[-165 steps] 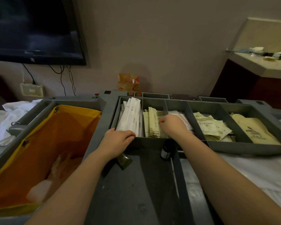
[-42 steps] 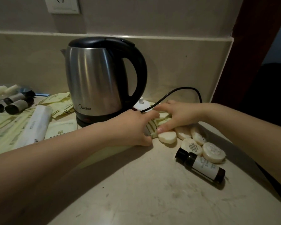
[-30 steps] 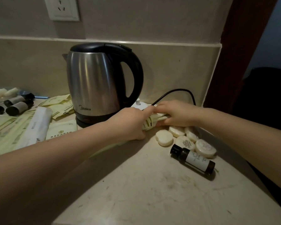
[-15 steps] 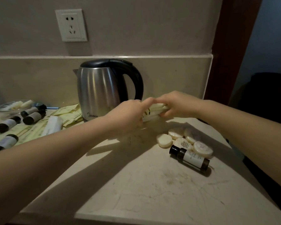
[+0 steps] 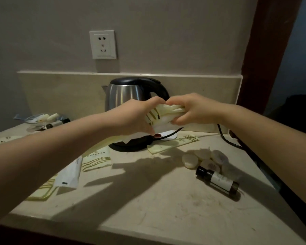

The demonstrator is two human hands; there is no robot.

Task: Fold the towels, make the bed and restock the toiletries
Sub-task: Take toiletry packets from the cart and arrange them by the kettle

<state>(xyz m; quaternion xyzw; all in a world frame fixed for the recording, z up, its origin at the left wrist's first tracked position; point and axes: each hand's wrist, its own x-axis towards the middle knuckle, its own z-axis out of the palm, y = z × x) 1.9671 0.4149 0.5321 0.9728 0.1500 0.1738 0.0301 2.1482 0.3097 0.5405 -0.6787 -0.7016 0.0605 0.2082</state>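
While both of your hands are raised above the table [image 5: 148, 206], the bundle of sachets [image 5: 162, 113] hangs between them, clear of the table and in front of the kettle [image 5: 129, 91]. Your left hand [image 5: 134, 117] curls round the bundle's left end, so its grip is closed on the sachets. Your right hand [image 5: 193, 108] pinches the right end, its grip likewise closed on them. The sachets are pale yellow, with dark stripes showing near your left hand, and a white flap hangs under the bundle. How many sachets it holds cannot be told.

Below the bundle, the kettle stands upright on its black base [image 5: 129, 146], close to the backsplash. A striped sachet [image 5: 173, 143] lies flat just right of the base. Further right, round soaps [image 5: 205, 159] lie clustered, touching one another, and a dark bottle [image 5: 217, 181] lies on its side just in front of them. A black cord [image 5: 226, 137] runs along the table's right rear edge.

Left of the base lie a printed sachet [image 5: 96, 159] and a white packet [image 5: 69, 175], near more flat sachets beside your left forearm. A clear dish [image 5: 41, 119] holding small toiletries sits at the far left. A wall socket [image 5: 102, 44] is mounted above the kettle.
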